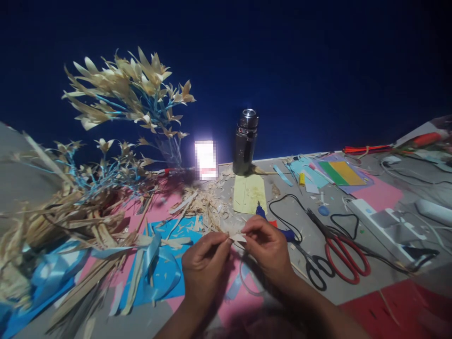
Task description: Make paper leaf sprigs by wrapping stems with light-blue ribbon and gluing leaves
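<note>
Near the front of the cluttered desk (pixel 328 295), a pale husk-like piece (pixel 238 237) was pinched between the person's two hands, the left hand (pixel 205 261) closing thumb and forefinger on one end and the right hand (pixel 266 247) on the other, a fingertip grip that probably suited something so thin. Taking that piece as the clock's centre, a blue glue gun (pixel 260 211) lay at one o'clock, partly hidden behind the right hand, its tip over the corner of a stained yellow sheet (pixel 247 190), likely put there to catch drips. Between three and four, red-handled scissors (pixel 329 234) and black-handled scissors (pixel 307 255) rested with their handles toward the person's side, presumably for easy pick-up; a white power strip (pixel 377 233) lay beyond them at three. Curled shavings (pixel 208 207) littered ten o'clock, while loose husk strips (pixel 88 292) and light-blue ribbon (pixel 151 254) were heaped between eight and nine, apparently kept as stock. Farther out, at eleven, husk-like flowers (pixel 141 80) stood in a clear vase (pixel 171 150), maybe set back where the petals would not be crushed. At twelve, a dark flask (pixel 243 150) stood upright, well apart from the hands.
</note>
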